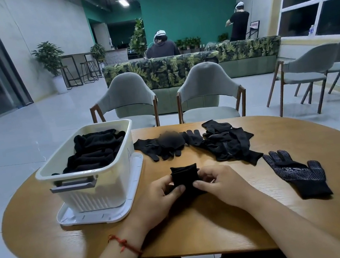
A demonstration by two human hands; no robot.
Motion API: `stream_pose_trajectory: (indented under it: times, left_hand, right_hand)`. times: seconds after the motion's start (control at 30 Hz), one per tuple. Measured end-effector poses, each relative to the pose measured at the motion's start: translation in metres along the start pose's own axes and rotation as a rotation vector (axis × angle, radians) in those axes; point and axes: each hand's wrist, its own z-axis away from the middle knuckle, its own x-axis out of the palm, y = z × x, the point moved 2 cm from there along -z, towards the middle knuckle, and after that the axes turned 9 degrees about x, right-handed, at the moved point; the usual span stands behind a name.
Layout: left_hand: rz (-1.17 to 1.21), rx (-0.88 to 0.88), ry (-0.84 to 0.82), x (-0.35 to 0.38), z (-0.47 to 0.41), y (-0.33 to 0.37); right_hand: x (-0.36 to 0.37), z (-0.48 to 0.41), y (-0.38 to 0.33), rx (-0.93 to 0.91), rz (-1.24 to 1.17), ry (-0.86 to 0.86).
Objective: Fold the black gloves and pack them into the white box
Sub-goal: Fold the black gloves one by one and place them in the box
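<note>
A folded black glove bundle (185, 176) sits on the wooden table between my hands. My left hand (160, 199) pinches its left side and my right hand (220, 184) pinches its right side, thumbs on top. The white box (89, 186) stands to the left on its white lid (102, 216), holding several folded black gloves (96, 150). Behind the bundle lies a pile of loose black gloves (226, 142), with flat gloves (158, 146) beside it. A single dotted black glove (298, 172) lies flat to the right.
The oval wooden table (203, 230) ends close to me. Two grey chairs (207, 91) stand at its far side, more chairs at the right. A leaf-patterned sofa and two people are far behind.
</note>
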Motion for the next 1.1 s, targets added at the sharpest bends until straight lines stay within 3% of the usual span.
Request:
stream_pose_trajectory:
  times: [0.23, 0.5, 0.6, 0.7, 0.83, 0.93, 1.1]
  left_hand:
    - [0.066, -0.113, 0.123, 0.000, -0.017, -0.012]
    - [-0.271, -0.188, 0.324, 0.017, -0.035, -0.010]
    - [-0.381, -0.153, 0.281, 0.022, -0.037, -0.013]
    - [-0.434, -0.088, 0.245, 0.023, -0.036, -0.018]
    - [-0.513, 0.025, 0.195, 0.021, -0.034, -0.016]
    - [-0.538, 0.048, 0.176, 0.015, -0.027, -0.020]
    - [-0.519, 0.171, 0.054, 0.004, -0.013, -0.017]
  right_hand:
    - [0.005, -0.013, 0.006, 0.201, -0.095, 0.028]
    - [0.010, -0.028, 0.006, 0.327, 0.082, 0.208]
    - [0.016, -0.021, 0.000, 0.235, 0.239, 0.309]
    - [0.024, -0.014, -0.002, 0.017, 0.511, 0.377]
    - [0.021, -0.018, 0.006, -0.264, 0.619, 0.270]
    - [0.019, -0.020, 0.010, -0.180, 0.534, 0.155]
    - [0.014, -0.016, 0.008, -0.132, 0.424, 0.119]
